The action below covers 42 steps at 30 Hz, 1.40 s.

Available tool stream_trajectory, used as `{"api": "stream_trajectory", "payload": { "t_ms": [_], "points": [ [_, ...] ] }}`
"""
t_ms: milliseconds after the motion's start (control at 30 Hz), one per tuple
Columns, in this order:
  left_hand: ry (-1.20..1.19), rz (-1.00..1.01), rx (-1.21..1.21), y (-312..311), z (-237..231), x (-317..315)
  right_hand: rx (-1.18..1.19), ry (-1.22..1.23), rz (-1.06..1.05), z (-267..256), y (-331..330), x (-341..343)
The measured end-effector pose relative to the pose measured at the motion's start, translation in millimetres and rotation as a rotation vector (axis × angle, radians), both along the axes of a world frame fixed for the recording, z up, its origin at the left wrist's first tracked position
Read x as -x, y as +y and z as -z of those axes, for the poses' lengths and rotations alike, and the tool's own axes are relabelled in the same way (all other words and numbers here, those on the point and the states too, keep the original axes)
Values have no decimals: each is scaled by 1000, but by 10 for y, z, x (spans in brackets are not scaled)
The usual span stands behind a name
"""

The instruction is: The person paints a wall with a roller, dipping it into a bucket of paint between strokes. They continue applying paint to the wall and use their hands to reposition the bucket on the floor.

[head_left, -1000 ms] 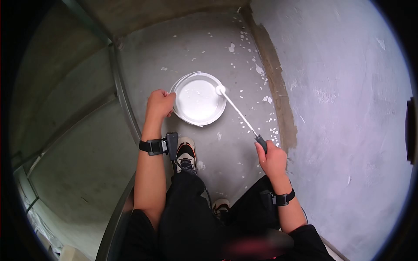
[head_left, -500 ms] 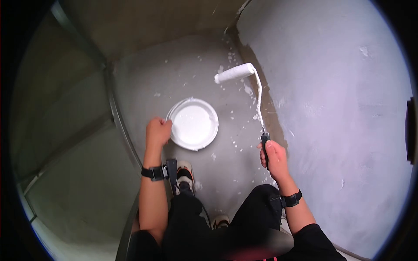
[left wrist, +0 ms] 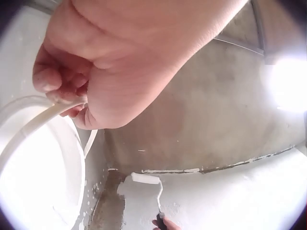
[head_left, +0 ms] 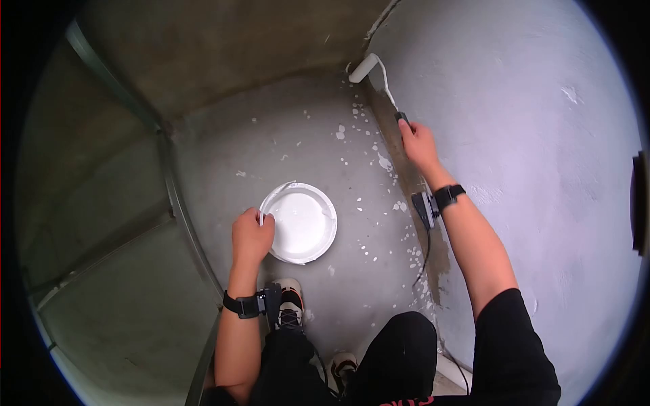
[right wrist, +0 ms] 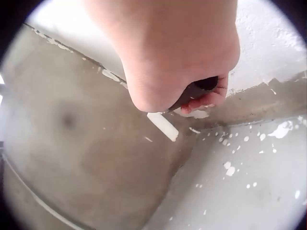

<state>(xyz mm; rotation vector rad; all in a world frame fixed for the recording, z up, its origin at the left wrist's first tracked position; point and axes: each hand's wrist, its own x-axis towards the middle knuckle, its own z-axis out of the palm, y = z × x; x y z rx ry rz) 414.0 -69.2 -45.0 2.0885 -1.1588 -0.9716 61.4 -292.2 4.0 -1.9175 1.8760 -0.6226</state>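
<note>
My left hand [head_left: 252, 235] grips the white handle [left wrist: 36, 120] of a round bucket [head_left: 330, 205], its fingers curled round it. White paint [head_left: 298, 223] shows inside the bucket. Stretched forward, my right hand [head_left: 421, 147] holds a paint roller by its black grip [head_left: 402, 120]. The roller's white sleeve [head_left: 363, 68] is at the lower part of the right wall, close to the far corner. In the right wrist view the palm hides most of the grip, and the white sleeve [right wrist: 163, 126] shows beyond it.
A whitened wall [head_left: 514, 155] rises on the right, with a bare brown strip [head_left: 389, 145] along its foot. Paint spots mark the grey floor [head_left: 230, 145]. A bare brown wall [head_left: 237, 47] stands ahead. Metal framing [head_left: 172, 183] runs along the left. My shoe [head_left: 290, 298] is just behind the bucket.
The roller has lifted off the bucket's right side and moved forward and right to the wall near the corner. My right arm has stretched out; my left hand still holds the bucket handle.
</note>
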Motion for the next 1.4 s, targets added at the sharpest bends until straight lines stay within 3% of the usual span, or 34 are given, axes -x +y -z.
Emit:
{"api": "stream_trajectory", "payload": {
  "t_ms": [33,167,267,400,467,767,1400],
  "points": [
    [-10,-31,31,-17,-58,30,57,101,-13,87,-166,-14],
    [47,-143,26,-57,-146,17,-10,138,33,405,-666,-148],
    [7,-140,71,-69,-174,4,110,307,29,747,-1079,-191],
    [33,-147,36,-72,-148,-14,-11,257,39,894,-1191,-377],
    [37,-154,8,-66,-165,-29,179,362,28,1153,-1283,-278],
    [17,-109,-1,-59,-127,-60,21,363,272,1143,-1103,-487],
    [-71,-64,160,19,-132,24,-27,507,303,915,-444,-256]
  ]
}}
